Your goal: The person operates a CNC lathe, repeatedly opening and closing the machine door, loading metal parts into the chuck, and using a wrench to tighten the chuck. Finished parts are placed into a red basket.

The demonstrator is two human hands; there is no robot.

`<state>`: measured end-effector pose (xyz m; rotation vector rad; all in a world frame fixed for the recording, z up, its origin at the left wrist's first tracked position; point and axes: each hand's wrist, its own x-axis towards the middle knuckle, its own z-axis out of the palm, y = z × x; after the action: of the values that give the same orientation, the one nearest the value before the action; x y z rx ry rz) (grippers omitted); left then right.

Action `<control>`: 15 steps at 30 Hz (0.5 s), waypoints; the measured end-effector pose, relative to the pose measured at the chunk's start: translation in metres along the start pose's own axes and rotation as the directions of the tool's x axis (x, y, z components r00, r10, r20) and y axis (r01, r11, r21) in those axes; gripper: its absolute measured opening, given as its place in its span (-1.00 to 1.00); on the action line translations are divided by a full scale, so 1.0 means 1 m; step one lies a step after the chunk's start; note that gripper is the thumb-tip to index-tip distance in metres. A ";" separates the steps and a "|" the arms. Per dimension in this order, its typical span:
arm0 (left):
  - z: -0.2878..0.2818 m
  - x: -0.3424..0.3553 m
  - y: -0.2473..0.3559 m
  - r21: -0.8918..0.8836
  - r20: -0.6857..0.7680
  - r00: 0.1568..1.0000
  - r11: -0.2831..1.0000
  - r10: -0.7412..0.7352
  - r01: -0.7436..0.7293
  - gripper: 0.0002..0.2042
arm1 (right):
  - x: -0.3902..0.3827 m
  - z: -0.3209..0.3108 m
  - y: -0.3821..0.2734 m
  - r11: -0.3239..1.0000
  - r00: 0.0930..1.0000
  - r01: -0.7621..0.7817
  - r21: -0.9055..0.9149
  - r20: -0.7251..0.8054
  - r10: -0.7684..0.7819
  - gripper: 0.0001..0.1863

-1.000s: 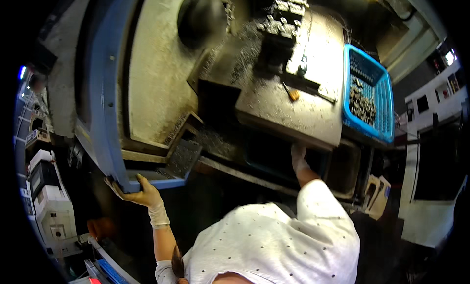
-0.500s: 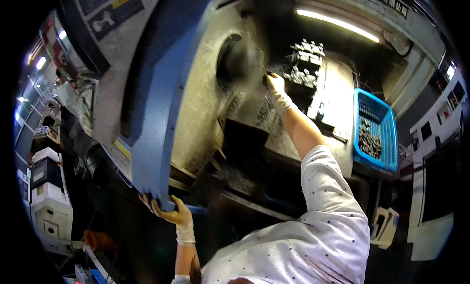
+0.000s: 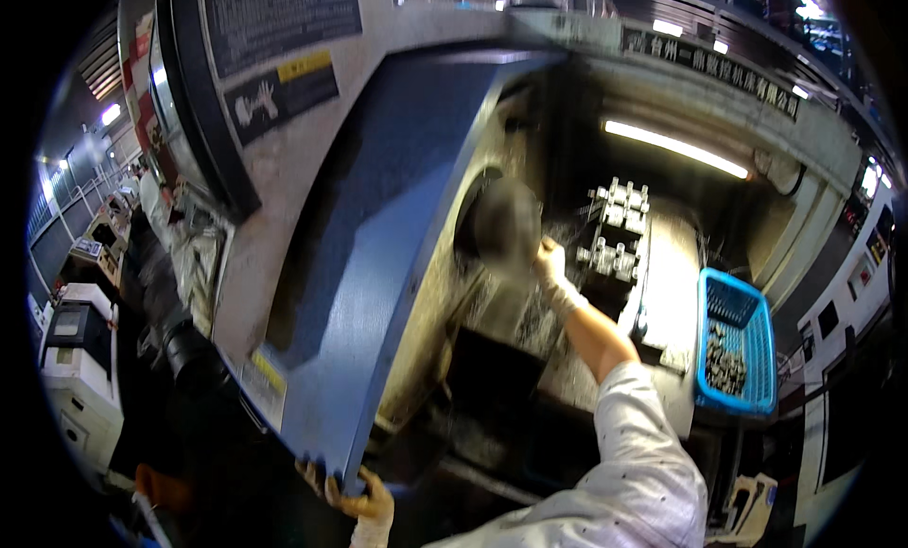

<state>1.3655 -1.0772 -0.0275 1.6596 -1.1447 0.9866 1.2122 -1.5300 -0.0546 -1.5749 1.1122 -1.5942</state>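
Note:
My left hand (image 3: pixel 364 504), in a pale glove with darkened fingertips, grips the lower edge of a blue machine door (image 3: pixel 355 312), fingers wrapped round it. My right hand (image 3: pixel 558 278), gloved too, reaches into the lathe's lit working space. Its fingers are closed close to the face of the round chuck (image 3: pixel 508 225), which looks blurred; whatever they hold is hidden. Just right of this hand stand metal tool blocks (image 3: pixel 619 231) in rows on the slide.
A blue plastic basket (image 3: pixel 705 359) with many small metal parts stands at the right of the slide. A light tube (image 3: pixel 676 149) glows above the tool blocks. Metal chips (image 3: pixel 534 326) lie beneath the chuck. Other white machines (image 3: pixel 80 359) stand to the left.
The view has tilted up, so the machine and both hands appear lower and further right. My left hand stays on the door edge; my right hand remains by the chuck.

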 end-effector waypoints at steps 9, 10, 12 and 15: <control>0.008 -0.016 -0.006 -0.011 0.012 0.990 0.990 -0.142 0.142 -0.56 | -0.010 0.013 -0.021 0.953 0.976 -0.202 0.227 -0.039 0.216 -0.81; 0.009 -0.010 -0.003 -0.036 0.006 0.994 0.993 -0.108 0.109 -0.56 | -0.006 0.010 -0.017 0.941 0.970 -0.233 0.244 -0.002 0.241 -0.82; 0.005 -0.009 -0.002 -0.037 0.003 0.997 0.997 -0.071 0.072 -0.57 | -0.008 0.014 -0.002 0.998 0.991 -0.058 0.022 -0.119 0.060 -0.80; -0.007 -0.016 -0.014 -0.003 -0.058 0.996 0.998 -0.067 0.067 -0.58 | -0.018 0.034 -0.022 0.998 0.978 -0.029 -0.047 -0.207 0.018 -0.82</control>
<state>1.3742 -1.0631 -0.0430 1.6477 -1.0449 0.9855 1.2499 -1.5092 -0.0461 -1.4462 1.2845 -1.7574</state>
